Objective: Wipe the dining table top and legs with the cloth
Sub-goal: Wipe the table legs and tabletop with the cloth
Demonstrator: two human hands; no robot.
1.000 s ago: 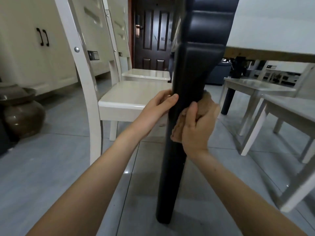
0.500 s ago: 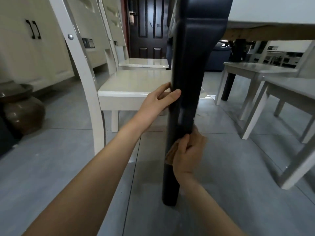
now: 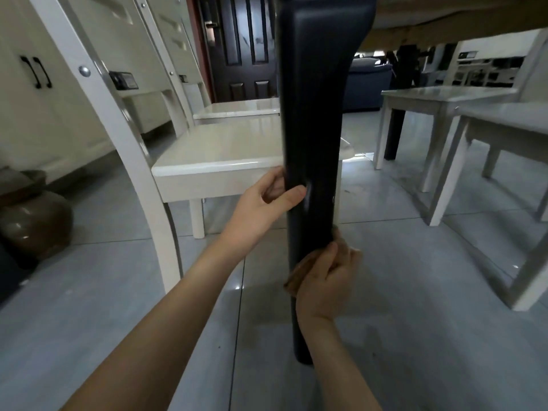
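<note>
Dark, glossy wood fills the middle of the view: a table leg [image 3: 311, 137] standing upright on a grey tiled floor [image 3: 415, 292], running from twelve o'clock down to about six o'clock. The left hand [image 3: 264, 203] comes in from seven o'clock and grips the leg's left edge about halfway up, thumb across the front and fingers [image 3: 274, 180] curled behind it. Lower down, at about five o'clock from that hand, the right hand [image 3: 326, 280] is clenched around a brown cloth [image 3: 298, 277], pressing it against the lower part of the leg. Only a small fold of cloth shows beside the thumb. A cream chair [image 3: 219, 155] stands at nine o'clock, just behind the leg, and a brown pot [image 3: 32, 221] sits on the floor at the far left. More pale chairs [image 3: 474, 114] stand at three o'clock, under the worktop [image 3: 444, 22].
</note>
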